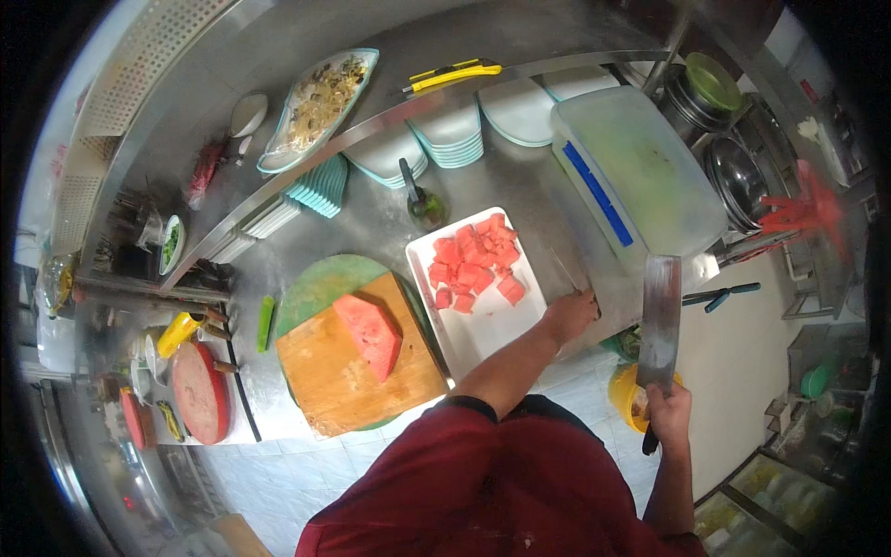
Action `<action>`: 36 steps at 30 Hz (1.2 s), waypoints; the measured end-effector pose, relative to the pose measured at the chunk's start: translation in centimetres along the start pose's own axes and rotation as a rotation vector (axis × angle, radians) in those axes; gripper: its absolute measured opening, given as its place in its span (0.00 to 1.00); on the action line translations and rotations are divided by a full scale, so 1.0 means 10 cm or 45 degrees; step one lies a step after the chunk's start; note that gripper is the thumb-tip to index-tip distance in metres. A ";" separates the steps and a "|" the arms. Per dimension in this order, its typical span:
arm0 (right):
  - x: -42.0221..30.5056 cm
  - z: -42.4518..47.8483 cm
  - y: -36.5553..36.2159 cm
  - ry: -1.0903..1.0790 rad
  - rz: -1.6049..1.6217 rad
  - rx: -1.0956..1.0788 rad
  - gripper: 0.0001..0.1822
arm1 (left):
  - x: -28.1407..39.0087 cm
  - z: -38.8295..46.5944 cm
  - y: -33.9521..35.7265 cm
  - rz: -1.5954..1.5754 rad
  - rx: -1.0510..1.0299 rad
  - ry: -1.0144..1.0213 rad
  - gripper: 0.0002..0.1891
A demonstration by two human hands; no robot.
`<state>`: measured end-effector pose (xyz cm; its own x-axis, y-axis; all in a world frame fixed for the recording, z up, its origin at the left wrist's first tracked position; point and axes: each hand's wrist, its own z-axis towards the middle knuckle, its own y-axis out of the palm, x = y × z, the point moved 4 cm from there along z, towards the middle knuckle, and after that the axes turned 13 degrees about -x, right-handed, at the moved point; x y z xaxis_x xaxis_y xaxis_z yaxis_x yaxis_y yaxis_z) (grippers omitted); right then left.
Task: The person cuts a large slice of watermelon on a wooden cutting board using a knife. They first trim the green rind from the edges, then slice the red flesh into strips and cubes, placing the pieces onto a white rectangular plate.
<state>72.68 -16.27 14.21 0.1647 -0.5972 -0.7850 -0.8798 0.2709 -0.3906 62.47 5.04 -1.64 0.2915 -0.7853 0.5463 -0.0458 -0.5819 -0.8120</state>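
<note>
My right hand [668,414] grips the dark handle of a cleaver [660,317], its broad blade pointing away from me beyond the counter's edge. My left hand [572,319] reaches past the right side of a white tray [480,339] and closes around what looks like the dark handle of a thin knife [561,266] on the steel counter. Cubes of watermelon [470,261] fill the far part of the tray. Left of it, a trimmed watermelon piece [372,338] lies on a wooden cutting board [317,365], which rests over a round green board [313,282].
A lidded plastic container [640,170] with a blue latch stands at the right rear. Behind the tray are a green bottle [426,207] and stacked plates [449,132]. A yellow utility knife [456,75] lies on the shelf. Beside the counter, low down, is a yellow bucket [624,397].
</note>
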 end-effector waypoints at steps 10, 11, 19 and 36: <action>-0.10 0.19 0.24 0.135 -0.126 -0.129 0.13 | -1.01 -1.63 -0.79 0.076 0.646 -0.842 0.15; -0.16 0.21 0.28 0.144 -0.153 -0.157 0.13 | -1.01 -1.74 -0.94 0.256 0.572 -1.023 0.17; -0.19 0.37 0.48 0.089 -0.310 -0.313 0.13 | -1.15 -1.71 -0.90 0.282 0.040 -1.131 0.21; -0.46 0.47 1.33 -0.023 -0.347 -0.703 0.13 | -0.46 -3.45 -0.88 -1.399 1.484 -0.470 0.25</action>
<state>62.27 -6.40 10.32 0.4193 -0.5759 -0.7018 -0.9053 -0.3235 -0.2754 28.52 6.49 10.05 -0.0976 0.0605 0.9934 0.9749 -0.1947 0.1077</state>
